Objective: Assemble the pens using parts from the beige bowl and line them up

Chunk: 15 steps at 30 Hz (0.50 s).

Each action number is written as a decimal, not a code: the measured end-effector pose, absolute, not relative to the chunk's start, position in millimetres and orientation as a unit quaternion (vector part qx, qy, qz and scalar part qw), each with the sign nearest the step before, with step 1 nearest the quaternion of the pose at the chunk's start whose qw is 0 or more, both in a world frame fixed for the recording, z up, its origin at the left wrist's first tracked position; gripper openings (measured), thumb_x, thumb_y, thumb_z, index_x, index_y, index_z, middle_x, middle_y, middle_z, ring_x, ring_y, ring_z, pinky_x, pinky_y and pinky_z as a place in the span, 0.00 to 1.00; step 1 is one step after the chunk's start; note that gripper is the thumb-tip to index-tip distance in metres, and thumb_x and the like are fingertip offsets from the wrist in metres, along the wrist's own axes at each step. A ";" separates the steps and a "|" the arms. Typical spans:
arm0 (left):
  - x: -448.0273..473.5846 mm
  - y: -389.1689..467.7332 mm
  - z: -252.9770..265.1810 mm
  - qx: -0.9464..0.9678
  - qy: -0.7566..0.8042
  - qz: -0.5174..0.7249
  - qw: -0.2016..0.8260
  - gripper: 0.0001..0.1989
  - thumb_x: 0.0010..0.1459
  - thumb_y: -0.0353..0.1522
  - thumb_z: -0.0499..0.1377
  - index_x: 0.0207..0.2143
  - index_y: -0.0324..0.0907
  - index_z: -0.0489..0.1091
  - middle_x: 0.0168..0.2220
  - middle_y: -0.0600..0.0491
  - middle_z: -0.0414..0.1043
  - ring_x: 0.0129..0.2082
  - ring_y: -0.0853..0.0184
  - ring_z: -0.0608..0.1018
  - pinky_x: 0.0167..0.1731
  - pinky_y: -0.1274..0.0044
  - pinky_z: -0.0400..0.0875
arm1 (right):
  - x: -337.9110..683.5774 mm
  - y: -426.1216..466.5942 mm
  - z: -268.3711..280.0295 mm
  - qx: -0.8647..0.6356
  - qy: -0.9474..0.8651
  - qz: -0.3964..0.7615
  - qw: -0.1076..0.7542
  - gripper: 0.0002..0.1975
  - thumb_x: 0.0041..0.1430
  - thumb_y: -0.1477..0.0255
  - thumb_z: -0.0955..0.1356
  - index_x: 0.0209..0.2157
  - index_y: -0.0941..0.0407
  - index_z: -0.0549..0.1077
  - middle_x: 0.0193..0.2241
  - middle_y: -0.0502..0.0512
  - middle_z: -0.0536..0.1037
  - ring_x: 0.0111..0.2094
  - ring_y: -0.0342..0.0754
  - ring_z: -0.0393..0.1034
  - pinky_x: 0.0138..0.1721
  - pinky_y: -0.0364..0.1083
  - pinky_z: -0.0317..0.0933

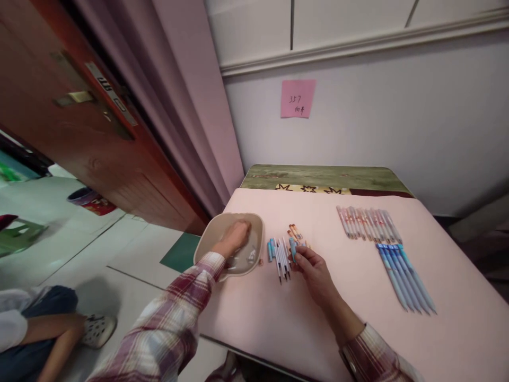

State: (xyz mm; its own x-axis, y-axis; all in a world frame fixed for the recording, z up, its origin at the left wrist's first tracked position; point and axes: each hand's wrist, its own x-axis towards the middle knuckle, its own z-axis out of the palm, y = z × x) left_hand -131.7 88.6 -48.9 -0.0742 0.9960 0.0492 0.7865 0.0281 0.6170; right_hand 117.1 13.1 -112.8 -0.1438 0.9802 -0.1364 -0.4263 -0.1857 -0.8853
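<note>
My left hand (238, 234) reaches into a beige basin (228, 218) at the table's left side. Its fingers are curled, and anything in them is hidden. Small clear and whitish pieces (252, 254) lie in the basin. A short blue pen cap (293, 248) is pinched between the thumb and fingers of my right hand (312, 265). Beside that hand lie several white pen refills (281, 257) with dark tips. More blue caps (271, 249) rest to their left. Behind them are orange-brown pen parts (293, 231), partly covered by my right hand.
A row of clear pens with reddish marks (368, 224) lies at the table's right, with several blue pens (405, 278) in front. A pink note (298, 99) is on the wall. At left are a wooden door (131, 143) and a seated person's leg (59, 334).
</note>
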 end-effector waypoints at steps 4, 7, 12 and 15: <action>-112.2 70.3 -22.4 0.669 0.655 0.285 0.205 0.02 0.49 0.28 0.58 0.26 0.42 0.71 0.25 0.53 0.70 0.28 0.66 0.71 0.32 0.77 0.62 | 117.1 13.6 -108.3 -0.374 -0.360 0.669 0.531 0.16 0.49 0.60 0.74 0.36 0.55 0.78 0.30 0.54 0.79 0.29 0.45 0.70 0.31 0.44 0.64; -83.7 48.2 -7.3 0.593 0.587 0.427 0.348 0.12 0.50 0.32 0.61 0.39 0.43 0.72 0.24 0.56 0.70 0.25 0.68 0.72 0.28 0.78 0.65 | 116.6 13.1 -103.8 -0.356 -0.359 0.677 0.534 0.15 0.49 0.60 0.74 0.36 0.55 0.78 0.29 0.53 0.79 0.30 0.45 0.70 0.31 0.43 0.64; -35.8 19.7 -5.2 0.435 0.523 0.544 0.492 0.13 0.46 0.36 0.66 0.34 0.39 0.73 0.27 0.51 0.77 0.26 0.68 0.77 0.27 0.78 0.69 | 115.8 10.3 -97.0 -0.335 -0.383 0.693 0.511 0.15 0.49 0.60 0.74 0.36 0.56 0.78 0.29 0.52 0.78 0.29 0.44 0.70 0.31 0.43 0.64; -22.5 14.1 -7.8 0.390 0.519 0.572 0.500 0.13 0.46 0.36 0.68 0.32 0.39 0.71 0.28 0.50 0.79 0.27 0.69 0.78 0.30 0.78 0.71 | 115.4 8.6 -94.4 -0.320 -0.394 0.703 0.499 0.15 0.50 0.60 0.74 0.35 0.56 0.78 0.28 0.52 0.78 0.27 0.43 0.68 0.31 0.43 0.63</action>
State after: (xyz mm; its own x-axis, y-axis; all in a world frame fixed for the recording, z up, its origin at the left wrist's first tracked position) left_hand -22.5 14.1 -7.8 -0.1946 0.9782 -0.0728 -0.1671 0.0401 0.9851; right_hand 115.4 8.6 -94.4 -0.2971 0.9532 -0.0565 -0.4496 -0.1919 -0.8724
